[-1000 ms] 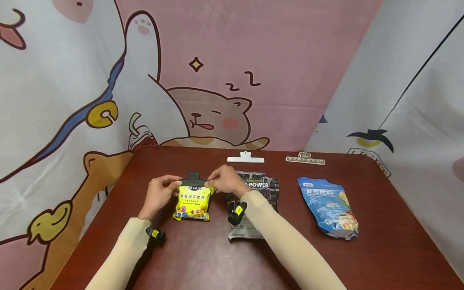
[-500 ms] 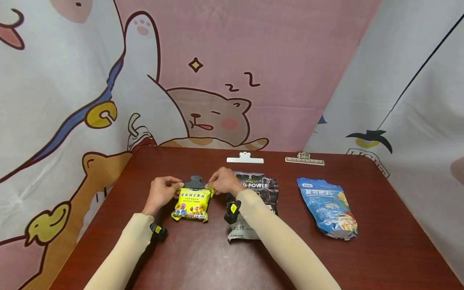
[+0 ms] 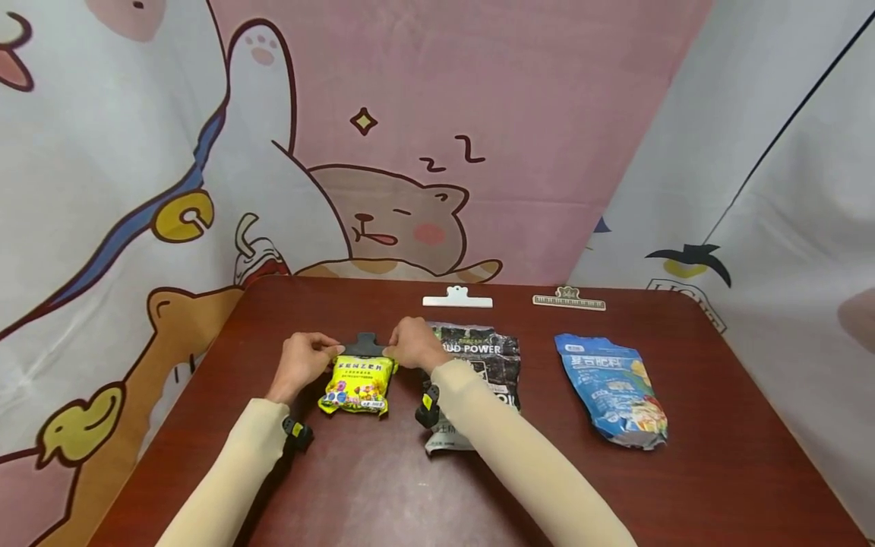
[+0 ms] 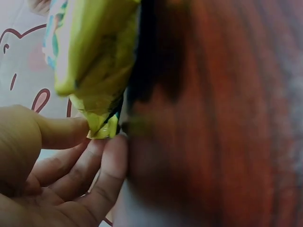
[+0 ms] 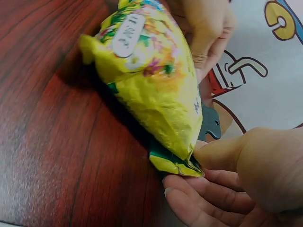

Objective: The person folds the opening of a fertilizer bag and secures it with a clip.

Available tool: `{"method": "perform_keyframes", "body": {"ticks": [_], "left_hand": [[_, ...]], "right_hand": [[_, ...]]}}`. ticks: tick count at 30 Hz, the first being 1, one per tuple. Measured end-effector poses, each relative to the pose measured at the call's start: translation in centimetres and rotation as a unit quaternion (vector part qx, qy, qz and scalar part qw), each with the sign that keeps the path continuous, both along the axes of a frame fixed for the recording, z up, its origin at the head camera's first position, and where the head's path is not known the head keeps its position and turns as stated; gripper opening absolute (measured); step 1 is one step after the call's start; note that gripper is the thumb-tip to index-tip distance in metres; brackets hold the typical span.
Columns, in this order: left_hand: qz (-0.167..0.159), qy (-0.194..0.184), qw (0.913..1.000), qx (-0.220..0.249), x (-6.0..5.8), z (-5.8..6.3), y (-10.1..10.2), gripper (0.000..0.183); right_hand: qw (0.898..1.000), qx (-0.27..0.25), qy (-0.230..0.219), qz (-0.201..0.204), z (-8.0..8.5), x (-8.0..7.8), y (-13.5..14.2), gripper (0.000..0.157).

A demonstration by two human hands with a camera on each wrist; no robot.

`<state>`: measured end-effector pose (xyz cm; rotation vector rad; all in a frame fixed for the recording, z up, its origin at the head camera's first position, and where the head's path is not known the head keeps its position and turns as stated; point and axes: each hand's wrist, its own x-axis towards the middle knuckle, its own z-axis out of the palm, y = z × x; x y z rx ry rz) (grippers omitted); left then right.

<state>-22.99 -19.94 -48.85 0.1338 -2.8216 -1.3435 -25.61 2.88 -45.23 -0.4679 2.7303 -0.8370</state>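
Observation:
A small yellow packet (image 3: pixel 358 384) lies on the dark red table (image 3: pixel 383 486), with a black clip (image 3: pixel 362 346) across its top edge. My left hand (image 3: pixel 305 358) pinches the packet's top left corner (image 4: pixel 102 130) between thumb and fingers. My right hand (image 3: pixel 410 346) pinches the top right corner (image 5: pixel 182 165). In the right wrist view the yellow packet (image 5: pixel 151 80) slopes up from the table and the black clip (image 5: pixel 210 123) shows behind it. Both hands sit at the clip's two ends.
A black "POWER" bag (image 3: pixel 478 380) lies flat just right of the yellow packet, partly under my right forearm. A blue bag (image 3: pixel 611 387) lies further right. A white clip (image 3: pixel 456 298) and a beige clip (image 3: pixel 569 301) rest near the table's far edge. Cartoon curtains surround the table.
The packet with its clip has been drawn slightly toward the far side and tipped, looking shorter now. Both hands keep their pinch on its top corners.

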Motion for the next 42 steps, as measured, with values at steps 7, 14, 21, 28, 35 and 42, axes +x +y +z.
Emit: {"method": "perform_keyframes", "body": {"ticks": [7,14,21,28,35,42], "left_hand": [[-0.011,-0.037,0.9991,-0.018,0.0,0.6,0.0,0.023],[-0.014,-0.061,0.9976,-0.028,0.3,1.3,-0.4,0.027],[-0.011,-0.022,0.9984,-0.052,0.4,1.9,-0.1,0.039],[-0.026,0.044,0.9965,-0.066,1.0,2.3,1.1,0.043],[-0.051,0.083,0.9936,-0.057,1.7,3.0,3.1,0.043],[-0.057,0.108,0.9922,-0.021,2.1,3.8,5.0,0.046]], "right_hand": [[0.998,0.015,0.011,0.058,0.1,-0.1,0.4,0.027],[0.998,-0.03,-0.023,0.055,0.8,0.2,1.9,0.038],[0.997,-0.06,0.006,0.052,1.7,0.5,4.7,0.042],[0.996,-0.067,0.051,0.037,2.8,1.6,8.0,0.046],[0.994,-0.081,0.073,0.013,3.6,2.8,11.4,0.05],[0.992,-0.089,0.082,-0.045,3.6,4.1,14.7,0.052]]}}
